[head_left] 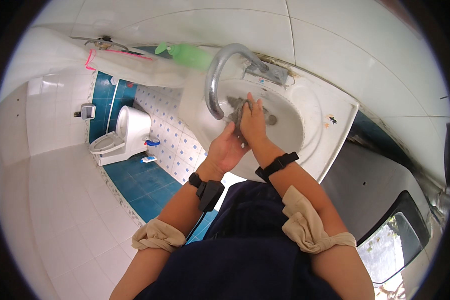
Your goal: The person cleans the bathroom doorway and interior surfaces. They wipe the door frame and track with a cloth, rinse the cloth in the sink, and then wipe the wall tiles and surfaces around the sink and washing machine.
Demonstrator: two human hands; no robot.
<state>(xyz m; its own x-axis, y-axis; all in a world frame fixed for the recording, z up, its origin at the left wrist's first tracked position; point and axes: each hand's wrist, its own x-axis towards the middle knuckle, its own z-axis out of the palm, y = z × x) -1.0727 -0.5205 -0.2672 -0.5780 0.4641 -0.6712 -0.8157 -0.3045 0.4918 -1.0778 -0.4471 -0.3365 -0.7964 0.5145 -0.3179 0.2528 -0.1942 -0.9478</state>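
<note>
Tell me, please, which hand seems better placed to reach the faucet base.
Probably the right hand: it looks nearer the faucet base, while the left hand lies lower in the view and farther left.

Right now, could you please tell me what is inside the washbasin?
The washbasin shows a round drain; the right hand holds what looks like grey cloth against the left hand, hiding the basin floor directly beneath.

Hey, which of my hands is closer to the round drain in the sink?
Your right hand: it is just left of the round drain in the picture. Your left hand is farther off, lower and to the left of the right hand.
</note>
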